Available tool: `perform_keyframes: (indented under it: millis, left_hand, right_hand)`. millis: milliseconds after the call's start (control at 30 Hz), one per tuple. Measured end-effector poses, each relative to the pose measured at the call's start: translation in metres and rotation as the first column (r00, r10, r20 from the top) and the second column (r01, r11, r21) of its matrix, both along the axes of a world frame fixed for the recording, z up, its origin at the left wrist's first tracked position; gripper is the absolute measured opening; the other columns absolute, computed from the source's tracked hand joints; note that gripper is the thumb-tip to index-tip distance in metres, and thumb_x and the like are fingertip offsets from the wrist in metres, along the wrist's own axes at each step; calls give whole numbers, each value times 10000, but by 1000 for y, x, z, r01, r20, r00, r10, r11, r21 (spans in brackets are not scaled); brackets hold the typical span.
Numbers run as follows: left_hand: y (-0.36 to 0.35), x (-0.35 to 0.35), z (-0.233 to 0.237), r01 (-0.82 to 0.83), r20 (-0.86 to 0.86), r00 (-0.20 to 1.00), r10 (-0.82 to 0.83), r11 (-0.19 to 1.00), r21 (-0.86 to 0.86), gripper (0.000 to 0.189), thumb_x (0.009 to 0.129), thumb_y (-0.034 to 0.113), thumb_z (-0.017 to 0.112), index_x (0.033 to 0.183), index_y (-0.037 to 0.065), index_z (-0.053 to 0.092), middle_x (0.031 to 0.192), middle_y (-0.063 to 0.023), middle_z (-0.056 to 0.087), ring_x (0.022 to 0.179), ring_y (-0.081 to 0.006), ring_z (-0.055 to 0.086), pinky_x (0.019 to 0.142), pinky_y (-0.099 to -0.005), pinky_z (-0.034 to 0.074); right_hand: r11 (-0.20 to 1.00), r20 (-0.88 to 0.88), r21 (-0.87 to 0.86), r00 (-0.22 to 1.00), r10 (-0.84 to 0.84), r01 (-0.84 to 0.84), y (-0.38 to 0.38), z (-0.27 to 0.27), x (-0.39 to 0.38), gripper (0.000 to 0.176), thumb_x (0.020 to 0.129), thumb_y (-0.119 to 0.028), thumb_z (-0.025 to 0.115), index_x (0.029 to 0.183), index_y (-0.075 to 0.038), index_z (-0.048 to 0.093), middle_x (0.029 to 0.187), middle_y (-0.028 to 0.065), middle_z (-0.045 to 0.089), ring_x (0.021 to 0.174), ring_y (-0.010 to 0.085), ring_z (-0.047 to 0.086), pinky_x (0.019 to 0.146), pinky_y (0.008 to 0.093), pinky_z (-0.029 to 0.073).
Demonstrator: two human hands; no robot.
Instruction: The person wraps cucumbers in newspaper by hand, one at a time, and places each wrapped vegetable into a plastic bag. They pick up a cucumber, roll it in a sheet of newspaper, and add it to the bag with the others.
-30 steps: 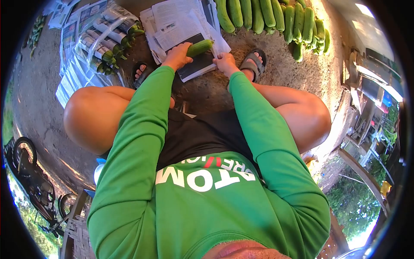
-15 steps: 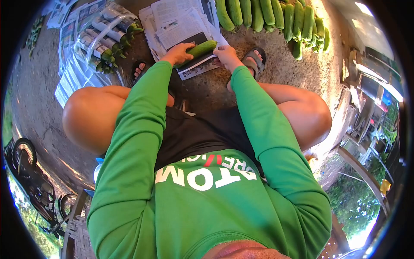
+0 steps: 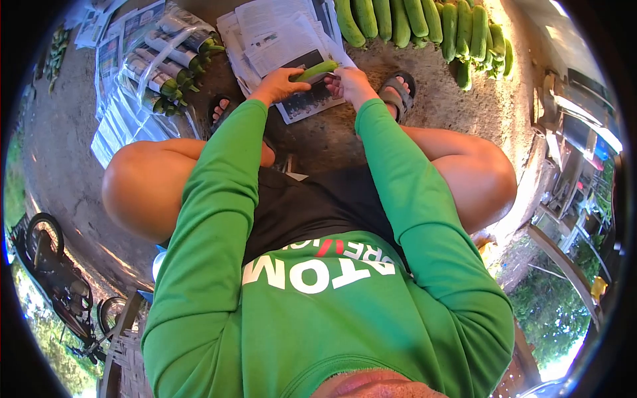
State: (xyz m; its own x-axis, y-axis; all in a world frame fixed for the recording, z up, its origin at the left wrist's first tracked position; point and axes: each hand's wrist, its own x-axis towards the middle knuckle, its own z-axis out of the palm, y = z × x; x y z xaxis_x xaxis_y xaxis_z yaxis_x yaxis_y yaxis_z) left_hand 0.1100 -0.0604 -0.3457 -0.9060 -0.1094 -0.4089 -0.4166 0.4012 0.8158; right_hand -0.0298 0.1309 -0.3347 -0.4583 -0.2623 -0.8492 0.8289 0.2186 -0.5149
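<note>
I sit low with my knees apart, both green-sleeved arms reaching to the ground between my sandalled feet. My left hand (image 3: 279, 85) grips a green cucumber (image 3: 317, 69) at its near end and holds it on a newspaper sheet (image 3: 306, 104). My right hand (image 3: 352, 83) pinches the right edge of that sheet, close to the cucumber's other end, and has it lifted against the cucumber. The sheet lies on top of a stack of newspapers (image 3: 269, 33).
A row of loose cucumbers (image 3: 424, 23) lies on the ground at the top right. Paper-wrapped cucumbers in a clear plastic bag (image 3: 162, 56) lie at the top left on spread newspapers. A parked bicycle (image 3: 53, 278) stands at the lower left, with wooden furniture at the right.
My right hand has moved from the sheet's right edge in towards the cucumber, pulling the paper up with it. My left hand has stayed on the cucumber, which now lies lower and partly covered.
</note>
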Motion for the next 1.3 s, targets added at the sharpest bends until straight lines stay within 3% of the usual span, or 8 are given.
perform_keyframes:
  millis: [200,300,400,533,633,933,1133,1300]
  left_hand:
    - [-6,-2,6,-185,186,969,164,978,100,500,874,260,757,1315,48,655,1052,-148,751,912,-214,693,860,-342,511]
    - [-5,-5,-10,-195,119,974,192,981,17,447,877,232,754,1288,72,679,1077,-144,747,952,-231,696,873,-344,510]
    - [-1,-5,-15,-294,-23,955,295,938,-182,399,859,219,760,1236,98,704,1105,-147,735,1032,-273,687,929,-372,496]
    - [5,-5,4,-359,-317,922,222,797,-485,359,817,240,770,1151,126,708,1109,-131,715,1072,-345,655,958,-465,471]
    - [6,-11,5,-22,-126,990,-71,786,-618,327,810,270,760,1109,154,694,1053,-94,711,1015,-360,650,893,-507,463]
    - [32,6,11,-1,-128,986,-103,777,-629,358,790,373,788,1067,159,713,1048,-71,697,1042,-332,642,903,-527,433]
    - [12,-13,26,62,139,990,-2,902,-427,453,821,375,784,1197,147,673,1108,-87,697,1101,-361,628,981,-555,390]
    - [7,-14,25,65,84,996,-33,906,-417,376,900,366,712,1190,132,663,1118,-95,702,1132,-363,620,1035,-608,324]
  right_hand:
    - [998,-178,53,984,-18,28,-13,5,-3,298,946,-98,555,1228,-5,579,1104,182,674,939,286,712,722,422,592]
    - [871,-706,456,522,479,-182,-29,-3,-4,390,898,-98,609,1276,-15,566,1080,176,688,924,294,717,735,399,583]
    - [706,-748,640,-35,663,-302,-35,5,5,414,838,-123,598,1241,-26,597,1126,155,687,1053,382,641,911,453,508]
    - [452,-559,817,-299,773,-358,-31,29,30,281,847,-178,618,1125,-140,635,1075,73,616,1129,320,569,979,627,396]
    - [430,-492,870,-430,757,-239,-33,20,34,200,877,-168,604,1075,-157,628,1059,54,565,1126,297,541,999,706,318]
    - [152,-309,938,-547,778,-313,-35,12,15,185,950,-186,537,1081,-160,666,1057,49,607,1094,300,591,1024,694,305]
    - [-62,-188,880,-465,865,-471,-55,22,-7,215,897,-217,652,1103,-153,655,1083,79,719,1046,321,690,934,651,376]
    - [-7,-230,796,-314,921,-605,-50,23,-22,340,837,-211,723,1148,-145,601,1107,98,713,1078,338,676,917,619,397]
